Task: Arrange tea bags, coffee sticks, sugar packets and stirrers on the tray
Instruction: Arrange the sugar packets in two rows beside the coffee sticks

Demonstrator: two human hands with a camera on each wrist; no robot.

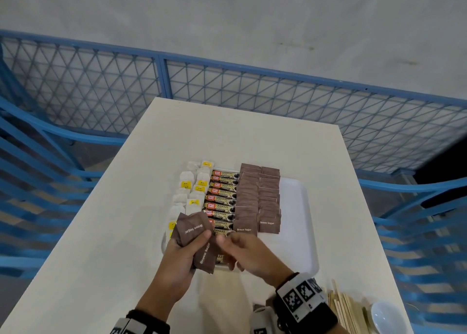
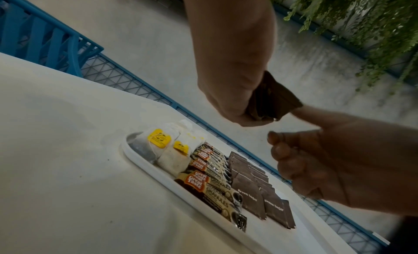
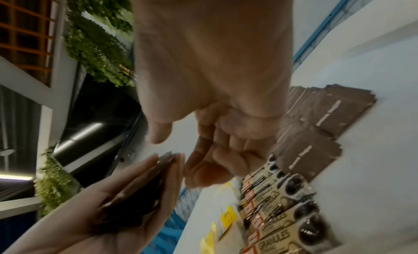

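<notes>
Left hand (image 1: 179,257) pinches fanned brown, white-lettered sugar packets (image 1: 193,228); right hand (image 1: 245,254) fingers curled, empty

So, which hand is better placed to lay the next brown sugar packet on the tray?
Probably the right. The left hand grips the spare sugar packets, so it acts as holder. The right hand holds nothing, hangs beside that bundle, and is nearer the sugar rows on the tray.
</notes>
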